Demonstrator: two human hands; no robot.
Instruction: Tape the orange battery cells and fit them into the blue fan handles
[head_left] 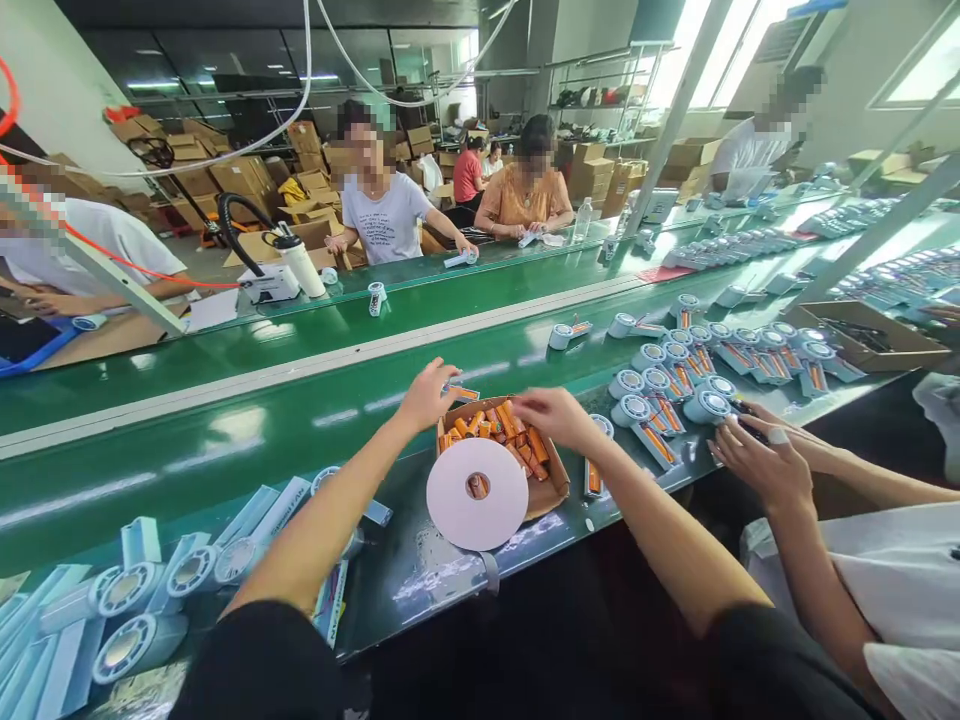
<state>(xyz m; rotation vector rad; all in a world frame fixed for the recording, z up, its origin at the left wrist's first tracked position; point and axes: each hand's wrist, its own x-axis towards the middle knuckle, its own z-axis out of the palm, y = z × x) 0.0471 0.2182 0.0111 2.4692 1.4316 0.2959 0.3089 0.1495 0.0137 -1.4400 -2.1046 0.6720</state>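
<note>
My left hand (426, 395) reaches over the far left corner of a small cardboard box (553, 480) of orange batteries (517, 428); its fingers curl down near a part with an orange battery at the box's back edge. My right hand (553, 415) hovers over the batteries on the box's right side, fingers bent in a pinch; what they hold is hidden. A white tape roll (477, 493) leans on the front of the box.
Several light blue fan housings (142, 590) lie at the near left of the green conveyor (225, 420), with more, fitted with batteries (667, 390), at the right. A co-worker's hands (757, 450) work at my right. Other people sit across the belt. A cardboard tray (870, 335) stands far right.
</note>
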